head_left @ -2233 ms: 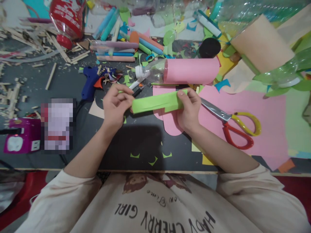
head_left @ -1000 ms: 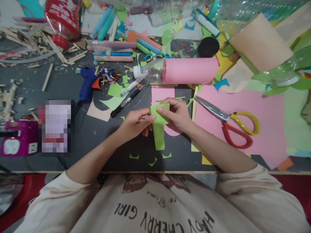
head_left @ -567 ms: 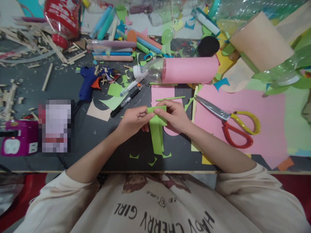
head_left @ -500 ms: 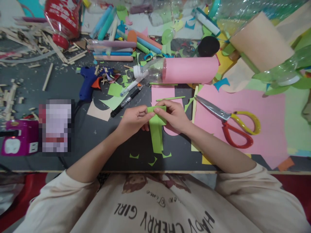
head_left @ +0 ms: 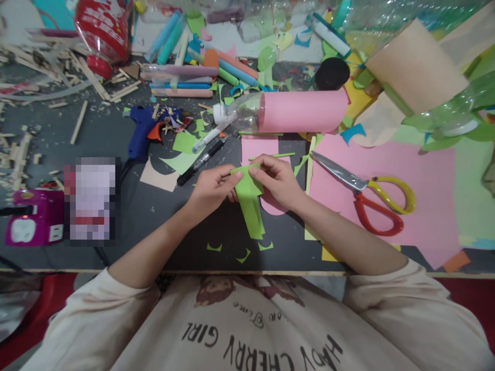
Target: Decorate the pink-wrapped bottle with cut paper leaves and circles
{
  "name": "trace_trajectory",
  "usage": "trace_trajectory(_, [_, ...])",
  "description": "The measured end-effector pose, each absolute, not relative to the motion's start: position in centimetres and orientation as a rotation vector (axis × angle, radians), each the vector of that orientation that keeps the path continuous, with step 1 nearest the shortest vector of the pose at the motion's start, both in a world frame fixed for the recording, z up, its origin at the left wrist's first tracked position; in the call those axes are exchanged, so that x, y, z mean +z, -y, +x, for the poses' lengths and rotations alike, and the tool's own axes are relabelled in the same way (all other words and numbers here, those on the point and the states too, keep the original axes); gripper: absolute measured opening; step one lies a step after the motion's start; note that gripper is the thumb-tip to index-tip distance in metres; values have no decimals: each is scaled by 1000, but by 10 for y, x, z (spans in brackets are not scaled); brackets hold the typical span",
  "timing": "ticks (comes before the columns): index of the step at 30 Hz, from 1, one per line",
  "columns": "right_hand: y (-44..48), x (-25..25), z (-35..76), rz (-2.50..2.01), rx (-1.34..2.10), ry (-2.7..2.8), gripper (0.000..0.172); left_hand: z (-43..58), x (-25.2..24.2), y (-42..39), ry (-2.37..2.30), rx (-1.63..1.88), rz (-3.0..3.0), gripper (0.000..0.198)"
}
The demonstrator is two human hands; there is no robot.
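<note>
A folded strip of green paper [head_left: 249, 206] hangs from both hands over the dark table. My left hand [head_left: 214, 190] is closed, pinching the strip's upper left corner between thumb and fingers. At the upper right, my right hand [head_left: 279, 180] pinches the same paper, also closed. Pink paper [head_left: 274, 206] with a rounded end lies partly hidden beneath my right hand. Below the strip, small curved green scraps [head_left: 243, 255] are scattered near the table edge. Scissors [head_left: 359, 188] with yellow and red handles rest on a pink sheet [head_left: 425, 190] to the right.
Beyond my hands lies a clear bottle wrapped in pink paper [head_left: 305, 112]. A blue glue gun [head_left: 141, 131], a black pen [head_left: 201, 162] and a purple box [head_left: 34, 219] are on the left. Markers [head_left: 181, 82], wooden sticks and a red bottle [head_left: 104, 36] crowd the back.
The green strip has tilted, its lower end swinging slightly right and up, and its layers have spread a little. Both hands keep their pinch.
</note>
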State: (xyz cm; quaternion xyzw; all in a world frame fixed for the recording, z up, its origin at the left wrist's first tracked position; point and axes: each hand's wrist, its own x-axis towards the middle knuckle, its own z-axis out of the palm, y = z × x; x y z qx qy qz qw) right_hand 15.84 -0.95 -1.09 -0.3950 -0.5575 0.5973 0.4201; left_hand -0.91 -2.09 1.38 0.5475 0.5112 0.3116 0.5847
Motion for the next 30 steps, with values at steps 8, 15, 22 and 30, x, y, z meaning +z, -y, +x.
trace_trajectory(8, [11,-10,158,-1003,1439,1417,43,-10,13,22,-1252,741,1289,30])
trace_trajectory(15, [11,-13,159,-1005,1440,1445,42,-10,11,20,-1247,734,1325,34])
trace_trajectory(22, [9,-10,161,-940,1465,1489,37,-11,13,21,-1219,720,1349,40])
trace_trajectory(30, [9,-10,162,-946,1449,1582,35,-10,14,21,-1230,695,1342,36])
